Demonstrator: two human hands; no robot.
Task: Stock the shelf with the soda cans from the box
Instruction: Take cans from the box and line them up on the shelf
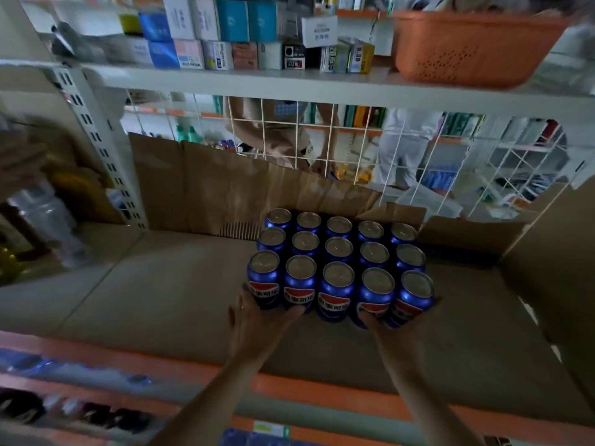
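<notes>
Several blue soda cans (pixel 338 252) stand upright in tight rows on the cardboard-lined shelf (pixel 145 300). My left hand (pixel 257 320) touches the front-left cans, its thumb lying under the second can and its fingers around the left side of the first. My right hand (pixel 396 323) cups the two front-right cans from below and from the side. The front row tilts slightly toward me. A cardboard box flap (pixel 467 235) rises at the right behind the cans.
Cardboard sheets (pixel 225 185) lean against the wire grid back (pixel 354 146). An orange basket (pixel 467 46) and small boxes (pixel 206 37) sit on the upper shelf. Orange shelf edge (pixel 322 391) runs in front. People stand beyond the grid. Blurred bottles are at the left.
</notes>
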